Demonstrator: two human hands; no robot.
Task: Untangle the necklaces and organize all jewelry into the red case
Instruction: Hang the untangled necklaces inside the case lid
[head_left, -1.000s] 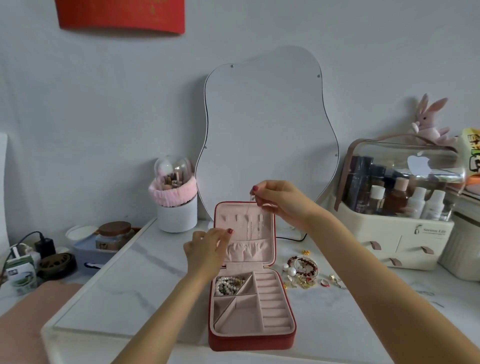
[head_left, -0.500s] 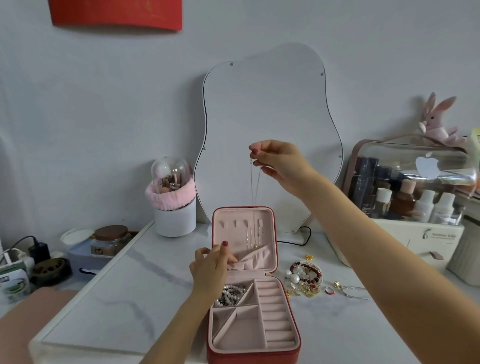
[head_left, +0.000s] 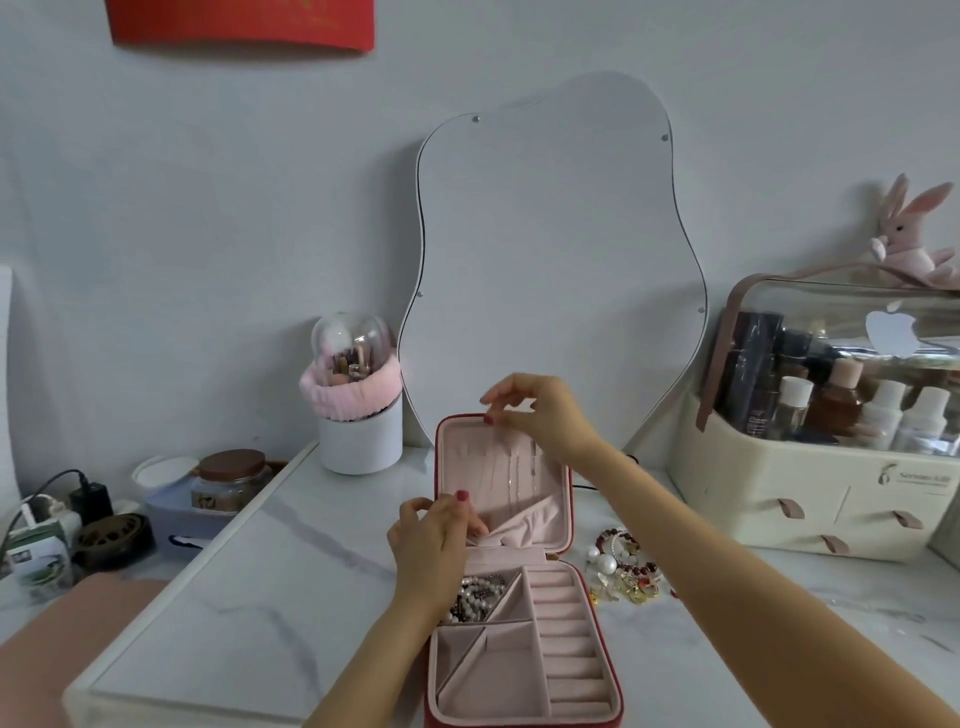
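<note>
The red case (head_left: 597, 603) stands open on the marble table, its pink lid upright. My right hand (head_left: 540, 413) is at the lid's top edge and pinches the upper end of a thin chain necklace (head_left: 514, 475) that hangs down the lid's lining. At the foot of the lid my left hand (head_left: 436, 540) pinches the gathered pink pocket (head_left: 530, 525) and pulls its rim outward. A pearl and bead strand (head_left: 480, 597) lies in the tray's back-left compartment. Loose bracelets, pearls and gold pieces (head_left: 626, 566) lie in a heap right of the case.
A wavy mirror (head_left: 556, 260) leans on the wall behind the case. A white brush holder with a pink band (head_left: 358, 415) stands back left. A cream cosmetics organizer (head_left: 831, 467) fills the right. Jars and chargers (head_left: 104, 514) crowd the left beside the table edge.
My right hand has come down from high above the case to the lid's top edge, lowering the chain against the lining. My left hand stays on the pocket.
</note>
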